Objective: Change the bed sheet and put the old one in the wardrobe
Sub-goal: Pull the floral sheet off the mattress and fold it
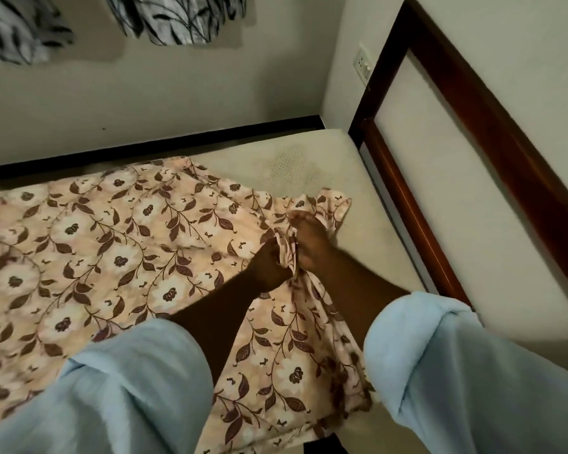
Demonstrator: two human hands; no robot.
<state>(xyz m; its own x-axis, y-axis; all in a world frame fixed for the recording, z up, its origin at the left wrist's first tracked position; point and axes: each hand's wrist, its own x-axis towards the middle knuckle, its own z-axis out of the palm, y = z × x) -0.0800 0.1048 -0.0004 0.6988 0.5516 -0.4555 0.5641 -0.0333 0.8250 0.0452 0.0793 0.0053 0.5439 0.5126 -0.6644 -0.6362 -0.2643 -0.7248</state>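
Head view, the only 1. Sheet (112, 257), floral, lies flat over most of the mattress (309, 165). The corner by the headboard (473, 126) is bare.

Both hands are clenched on 1 gathered bunch of sheet near that bare corner, left hand (269, 267) just beside right hand (312, 244), fists nearly touching with cloth between them.

Step, my read: working the headboard end of the sheet. Can't tell if it's the old one coming off or the new one going on. If stripping, the next move is to pull the bunch away from the headboard and gather the rest. If fitting, carry that corner over the bare mattress and flatten it.

Orientation: the sheet's long axis runs along the bed, headboard end at right, far end out of frame at left. The bunch's loose corner points at the headboard, and a fold trails from the fists toward the near edge.
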